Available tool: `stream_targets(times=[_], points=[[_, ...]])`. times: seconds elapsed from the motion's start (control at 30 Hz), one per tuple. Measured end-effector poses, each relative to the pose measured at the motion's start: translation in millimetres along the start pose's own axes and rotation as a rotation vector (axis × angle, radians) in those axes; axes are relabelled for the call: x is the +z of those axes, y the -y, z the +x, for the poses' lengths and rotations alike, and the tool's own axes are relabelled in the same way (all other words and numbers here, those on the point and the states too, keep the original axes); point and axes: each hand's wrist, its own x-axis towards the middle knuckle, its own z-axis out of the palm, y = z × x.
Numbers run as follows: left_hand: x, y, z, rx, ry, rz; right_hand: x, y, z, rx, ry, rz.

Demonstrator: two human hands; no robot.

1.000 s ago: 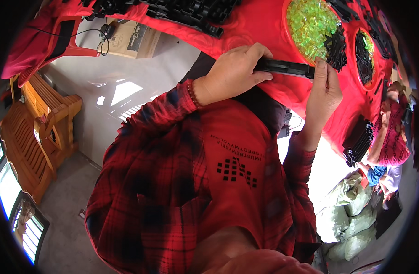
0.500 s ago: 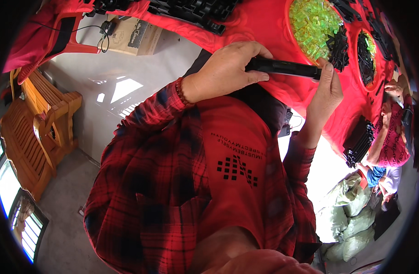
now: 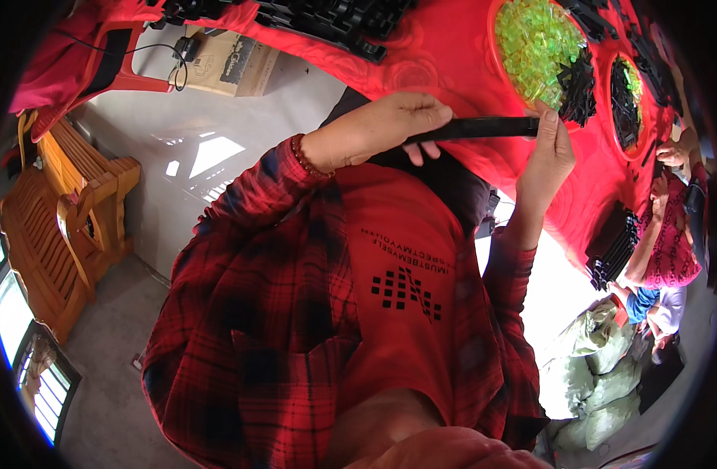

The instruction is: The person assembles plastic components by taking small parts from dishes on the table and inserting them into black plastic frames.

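The long axis of the black bar ran roughly left to right; the left hand gripped one end, the right hand the other.

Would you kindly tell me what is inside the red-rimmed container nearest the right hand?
The red-rimmed container holds small yellow-green pieces and a heap of black pieces; anything beneath is covered and cannot be seen.

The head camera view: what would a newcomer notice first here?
Probably the heap of bright yellow-green pieces in a round red tray at the upper right, with small black pieces at its lower right. Next, just below and left of it, the long black bar spanning from the left hand to the right hand.
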Motion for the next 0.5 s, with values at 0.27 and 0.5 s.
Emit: stream_targets(times=[0.27, 0.5], points=[[11.2, 22.9, 5.5, 0.117, -0.096, 0.067, 10.2, 11.9, -19.0, -0.304, -0.140, -0.470], [22.3, 35.0, 8.7, 0.440, -0.282, 0.404, 37.8, 19.5, -35.6, -0.197, 0.162, -0.454]])
